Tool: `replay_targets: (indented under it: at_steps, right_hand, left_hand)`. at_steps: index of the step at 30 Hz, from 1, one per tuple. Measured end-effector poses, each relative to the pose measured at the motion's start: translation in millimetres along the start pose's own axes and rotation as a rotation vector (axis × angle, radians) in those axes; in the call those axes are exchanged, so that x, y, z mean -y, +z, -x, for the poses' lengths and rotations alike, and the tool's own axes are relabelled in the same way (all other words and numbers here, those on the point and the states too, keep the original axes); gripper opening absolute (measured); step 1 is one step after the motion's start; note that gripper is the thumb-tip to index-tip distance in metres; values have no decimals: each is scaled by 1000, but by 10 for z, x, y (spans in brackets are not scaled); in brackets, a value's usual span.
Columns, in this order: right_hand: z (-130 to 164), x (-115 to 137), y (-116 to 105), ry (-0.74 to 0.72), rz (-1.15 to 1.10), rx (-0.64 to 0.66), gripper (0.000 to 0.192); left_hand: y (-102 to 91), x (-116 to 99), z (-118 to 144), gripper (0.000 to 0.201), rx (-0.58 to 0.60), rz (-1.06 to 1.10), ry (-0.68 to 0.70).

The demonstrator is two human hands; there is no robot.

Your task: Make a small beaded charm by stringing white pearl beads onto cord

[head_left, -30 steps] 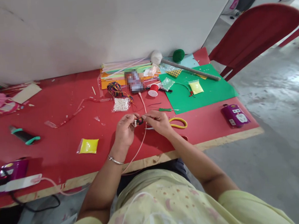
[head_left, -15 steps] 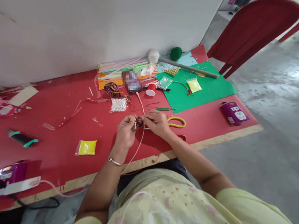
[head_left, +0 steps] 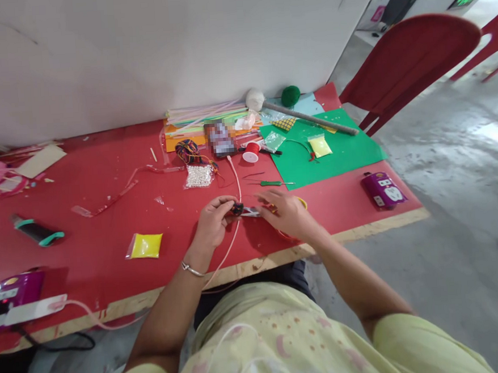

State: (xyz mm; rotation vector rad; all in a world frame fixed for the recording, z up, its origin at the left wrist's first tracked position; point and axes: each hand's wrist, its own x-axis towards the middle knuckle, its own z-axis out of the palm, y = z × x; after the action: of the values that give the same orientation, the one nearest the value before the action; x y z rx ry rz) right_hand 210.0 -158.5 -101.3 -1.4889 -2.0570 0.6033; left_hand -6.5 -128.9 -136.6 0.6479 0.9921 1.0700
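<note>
My left hand (head_left: 212, 223) pinches the small dark beaded thread piece (head_left: 236, 209) between thumb and fingertips, closed firmly on it, just above the red tabletop (head_left: 107, 230) near its front edge. That grip has not shifted from half a second ago.

Change: my right hand (head_left: 288, 213) has let go of the piece. Both hands were closed on it together a moment back; now the right has slid sideways and lies over the yellow-handled scissors (head_left: 255, 211), whose metal blades show between the two hands, tips close to the piece. The fingers are curled over the handles; whether they are closed on them I cannot tell, as the hand hides them.

Reading: threading seems paused, and a cut at the piece looks the likely step in hand.

Nearby, untouched: clear bag of white pearl beads (head_left: 199, 176), red thread spool (head_left: 250, 151), green-handled pick tool (head_left: 274, 182), pink cord (head_left: 235, 179) running past my left hand.
</note>
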Motion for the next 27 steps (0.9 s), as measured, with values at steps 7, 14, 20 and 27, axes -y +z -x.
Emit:
replay_targets:
  at_steps: [7, 14, 20, 27]
  right_hand:
    - [531, -153, -270, 34, 509, 243, 76]
    - [457, -314, -277, 64, 619, 289, 79]
    - [534, -378, -449, 164, 493, 274, 61]
    - [438, -106, -413, 117, 154, 280, 83]
  left_hand:
    - [-9, -12, 5, 27, 28, -30, 78]
    - [-37, -25, -2, 30, -73, -17, 141]
    - [-85, -20, -57, 27, -91, 27, 189]
    - [-46, -2, -42, 27, -85, 11, 203]
